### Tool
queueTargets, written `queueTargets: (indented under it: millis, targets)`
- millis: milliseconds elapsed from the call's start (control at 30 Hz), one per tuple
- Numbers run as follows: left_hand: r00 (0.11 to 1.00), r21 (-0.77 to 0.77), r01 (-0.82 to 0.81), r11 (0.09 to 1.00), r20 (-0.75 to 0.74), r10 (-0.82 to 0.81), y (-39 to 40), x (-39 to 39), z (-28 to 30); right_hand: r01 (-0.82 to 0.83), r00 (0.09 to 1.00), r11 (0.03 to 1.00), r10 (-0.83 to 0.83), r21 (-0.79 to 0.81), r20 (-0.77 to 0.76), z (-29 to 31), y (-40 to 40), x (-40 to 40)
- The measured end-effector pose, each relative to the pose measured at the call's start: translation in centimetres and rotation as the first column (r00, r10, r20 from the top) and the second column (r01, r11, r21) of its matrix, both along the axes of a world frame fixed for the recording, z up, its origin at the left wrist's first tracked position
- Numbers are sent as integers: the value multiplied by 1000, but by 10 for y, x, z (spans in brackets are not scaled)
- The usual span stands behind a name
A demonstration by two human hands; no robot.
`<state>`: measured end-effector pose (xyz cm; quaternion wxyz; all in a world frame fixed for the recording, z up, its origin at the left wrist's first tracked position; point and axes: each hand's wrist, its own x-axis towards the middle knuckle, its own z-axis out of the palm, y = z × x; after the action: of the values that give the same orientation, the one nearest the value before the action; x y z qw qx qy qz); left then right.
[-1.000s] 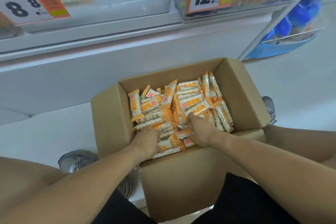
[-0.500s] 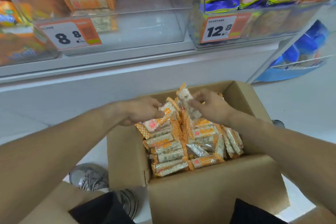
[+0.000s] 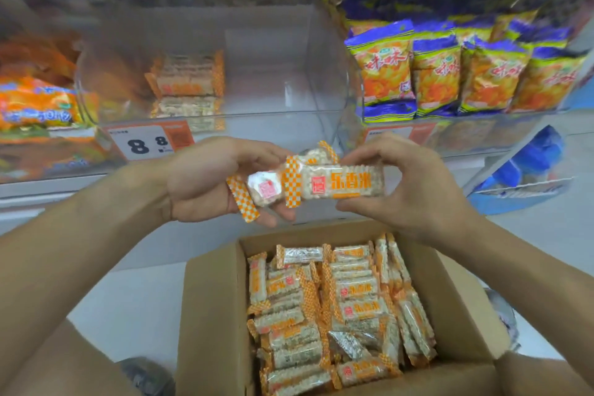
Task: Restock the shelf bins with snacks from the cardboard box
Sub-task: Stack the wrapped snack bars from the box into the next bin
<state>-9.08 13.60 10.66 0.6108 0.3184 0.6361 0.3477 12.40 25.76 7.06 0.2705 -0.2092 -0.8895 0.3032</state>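
Carrying step: both hands, left (image 3: 209, 180) and right (image 3: 414, 183), have their grip closed on a bunch of bars (image 3: 321, 180) above the box (image 3: 212, 315). Next: lift to 12 o'clock, clear the bin (image 3: 328, 74) lip, set beside the stack (image 3: 188, 80).

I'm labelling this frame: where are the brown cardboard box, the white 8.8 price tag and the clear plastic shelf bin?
brown cardboard box (image 3: 212, 315), head view, left wall.
white 8.8 price tag (image 3: 141, 145), head view, large digit.
clear plastic shelf bin (image 3: 283, 74), head view, bare interior.

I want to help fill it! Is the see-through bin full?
Nearly empty: the clear bin holds only a small stack of snack bars.
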Motion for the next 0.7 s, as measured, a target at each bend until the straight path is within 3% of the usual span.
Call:
queueTargets:
  millis: [67,100,333,433,533,600,700]
  targets:
    - [967,30,-61,998,250,51,-6,-7,-5,-27,1000,1000,27,14,-10,-4,-1,1]
    - [958,32,-30,999,288,19,-11,-8,-8,-45,999,999,45,26,-6,-5,-3,0]
    - [963,61,256,965,-107,-248,-12,8,-15,-191,981,978,190,77,30,-17,-24,-19]
    - [937,19,289,957,-211,-279,-15,2,-11,-234,963,968,244,-93,118,-16,-21,-21]
    - [941,100,264,959,-243,-234,-23,-7,-6,-235,949,943,275,-236,156,-11,-19,-24]
    - [910,179,240,954,-383,-157,-28,-14,-3,-227,949,919,283,-321,137,-7,-20,-28]
    - [918,335,130,933,-397,15,-38,-23,0,-209,965,940,243,-268,102,5,-20,-38]
